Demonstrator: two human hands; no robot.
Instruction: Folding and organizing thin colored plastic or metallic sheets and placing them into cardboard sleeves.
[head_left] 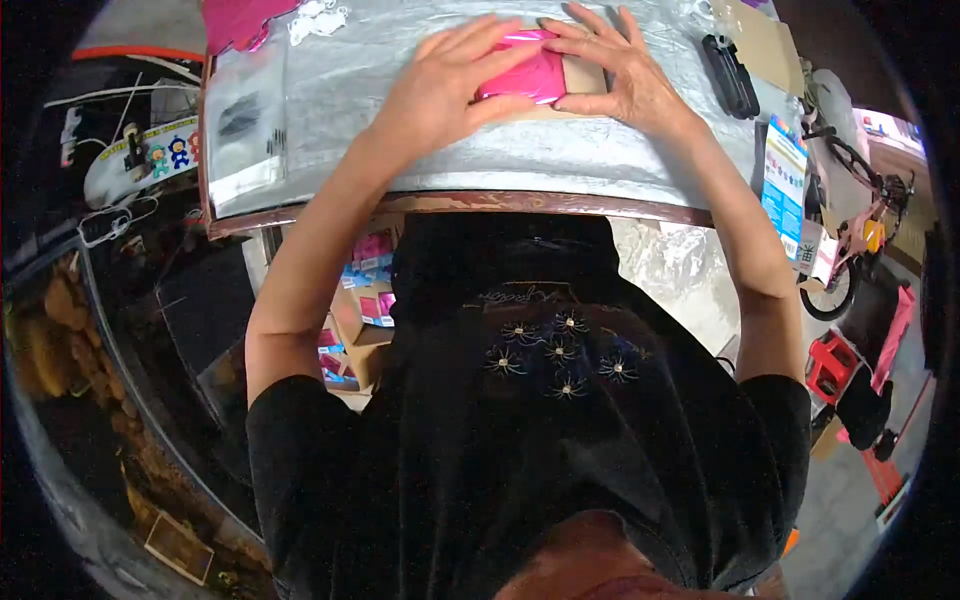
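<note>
"Where's the pink pack [533, 78]?"

"Between the two hands, over the counter [340, 205], with tan card [585, 74] showing on its right side. I can't tell whether that card is a sheet or a box."

"And the grip?"

"Spread, both sides. The left hand [462, 78] lays long fingers across the pack, thumb along its near edge — probably to keep it flat. The right hand [628, 82] fans out at the card's right end, thumb near the lower corner, likely as a stop against sliding."

"Why so little around it?"

"Room for the palms, I'd guess. The black tool [731, 76] lies right of the grip, within easy reach; the clear bag [248, 130] lies well left — clear of both wrists."
</note>
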